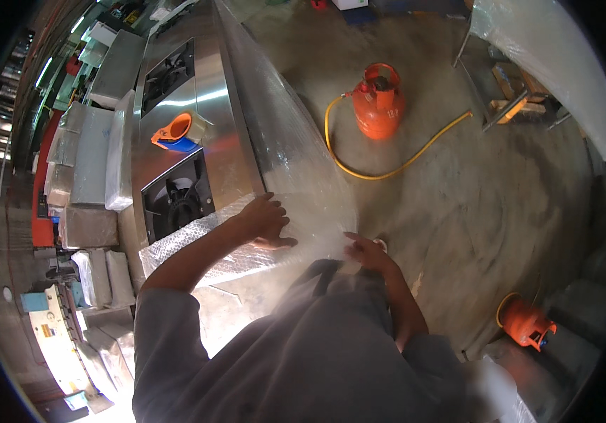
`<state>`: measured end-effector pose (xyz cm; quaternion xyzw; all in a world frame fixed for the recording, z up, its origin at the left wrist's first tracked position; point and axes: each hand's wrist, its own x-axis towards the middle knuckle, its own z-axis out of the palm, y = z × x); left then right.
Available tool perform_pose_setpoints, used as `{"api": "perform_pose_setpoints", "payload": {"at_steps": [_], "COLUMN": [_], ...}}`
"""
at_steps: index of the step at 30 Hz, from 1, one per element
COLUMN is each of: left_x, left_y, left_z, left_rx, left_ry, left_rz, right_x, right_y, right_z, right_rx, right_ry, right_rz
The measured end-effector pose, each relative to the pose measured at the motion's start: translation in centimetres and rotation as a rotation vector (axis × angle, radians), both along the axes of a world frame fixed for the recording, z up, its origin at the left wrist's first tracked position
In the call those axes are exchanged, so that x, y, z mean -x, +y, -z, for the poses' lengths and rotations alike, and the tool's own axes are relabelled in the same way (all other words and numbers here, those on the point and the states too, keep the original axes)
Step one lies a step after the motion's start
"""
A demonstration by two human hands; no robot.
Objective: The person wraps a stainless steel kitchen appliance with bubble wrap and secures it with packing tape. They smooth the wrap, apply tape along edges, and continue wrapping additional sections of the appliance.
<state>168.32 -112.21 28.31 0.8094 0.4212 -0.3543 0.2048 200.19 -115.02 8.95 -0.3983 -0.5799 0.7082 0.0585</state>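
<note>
A stainless steel stove with black burners stretches away on my left. Clear bubble wrap hangs along its right side, and a flap of it lies folded over the near end. At the near right corner my left hand rests on the wrap, fingers spread and thumb apart. My right hand is at the wrap's outer edge, fingers bent and apparently pinching it, though the fingertips are partly hard to make out. An orange and blue tape dispenser with a roll of tape sits on the steel top between two burners.
An orange gas cylinder with a yellow hose stands on the concrete floor ahead. Another orange cylinder is at the lower right. A plastic-covered table occupies the far right. Wrapped boxes line the left side.
</note>
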Motion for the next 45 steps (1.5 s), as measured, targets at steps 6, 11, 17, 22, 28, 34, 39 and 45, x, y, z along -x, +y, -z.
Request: {"api": "perform_pose_setpoints", "payload": {"at_steps": [6,11,17,22,28,34,39,45], "left_x": [-0.6,-0.7,-0.7,-0.5,1.2,2.7,2.4,2.8], "left_y": [0.1,0.4,-1.1,-2.2,-1.1,-0.5,1.1,4.2], "left_z": [-0.6,-0.5,-0.9,-2.2,-2.9,-2.3,-2.4,-2.7], "left_rx": [0.023,0.056,-0.316,-0.296,-0.055,-0.080,-0.113,-0.018], "left_ry": [0.058,0.064,-0.192,-0.425,-0.333,-0.406,-0.311,-0.186], "left_rz": [0.070,0.013,-0.076,0.051,0.053,-0.011,0.015,0.199], "right_x": [1.0,3.9,7.3,13.5,19.1,13.5,9.9,9.4], "right_y": [-3.5,-1.2,7.1,12.1,13.9,14.8,13.9,14.1], "right_z": [-1.8,-0.8,-2.8,-5.1,-3.9,2.0,5.8,6.5], "right_rx": [-0.834,-1.060,-1.190,-1.117,-0.830,-0.553,-0.293,-0.092], "right_ry": [-0.040,0.030,0.186,0.276,0.156,-0.144,-0.268,0.042], "right_rz": [0.060,0.199,0.210,0.018,-0.025,-0.099,-0.165,-0.061]}}
